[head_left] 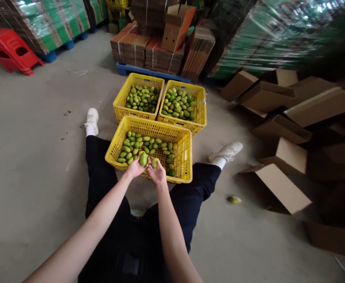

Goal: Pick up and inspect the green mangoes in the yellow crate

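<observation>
My left hand (136, 168), palm up, holds a green mango (143, 158) with its fingers curled around the fruit. Close beside it, my right hand (157, 173) grips a yellower mango (155, 162). Both hands are over the near rim of a yellow plastic crate (187, 157) between my legs. Loose mangoes (128, 149) cover part of that crate's slotted floor, mostly toward its left and back. Behind it are two more yellow crates, one at left (117, 103) and one at right (201, 110), each with many green mangoes inside.
One mango (234, 199) lies on the concrete floor at right. Open cardboard boxes (278, 184) are piled along the right side. Flattened cartons (131, 47) are stacked on a blue pallet (125, 70) behind the crates. A red stool (10, 49) is at far left.
</observation>
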`<action>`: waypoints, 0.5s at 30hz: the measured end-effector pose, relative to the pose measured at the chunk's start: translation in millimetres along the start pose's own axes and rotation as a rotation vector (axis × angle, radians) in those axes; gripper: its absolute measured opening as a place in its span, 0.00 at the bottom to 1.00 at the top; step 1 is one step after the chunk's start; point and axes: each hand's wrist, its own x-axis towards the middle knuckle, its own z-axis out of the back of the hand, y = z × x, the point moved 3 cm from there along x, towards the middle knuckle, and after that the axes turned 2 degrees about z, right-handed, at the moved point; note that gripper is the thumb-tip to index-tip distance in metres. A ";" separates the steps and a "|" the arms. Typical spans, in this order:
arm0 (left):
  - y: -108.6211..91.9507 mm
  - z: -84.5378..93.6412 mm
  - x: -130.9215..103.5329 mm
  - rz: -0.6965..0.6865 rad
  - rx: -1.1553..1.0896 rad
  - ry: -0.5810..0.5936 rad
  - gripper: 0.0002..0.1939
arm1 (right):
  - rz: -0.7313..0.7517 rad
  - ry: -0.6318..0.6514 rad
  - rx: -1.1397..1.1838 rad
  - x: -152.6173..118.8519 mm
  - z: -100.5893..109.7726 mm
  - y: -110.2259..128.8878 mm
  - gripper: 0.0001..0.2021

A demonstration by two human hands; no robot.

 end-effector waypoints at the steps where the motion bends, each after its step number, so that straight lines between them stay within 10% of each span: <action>1: 0.2 -0.4 -0.1 0.017 0.014 0.016 0.15 | -0.017 0.006 -0.011 -0.4 0.5 -0.1 0.12; 15: 2.4 -2.2 -0.2 -0.052 0.143 0.064 0.20 | 0.003 -0.010 0.034 -1.0 -1.9 -2.0 0.16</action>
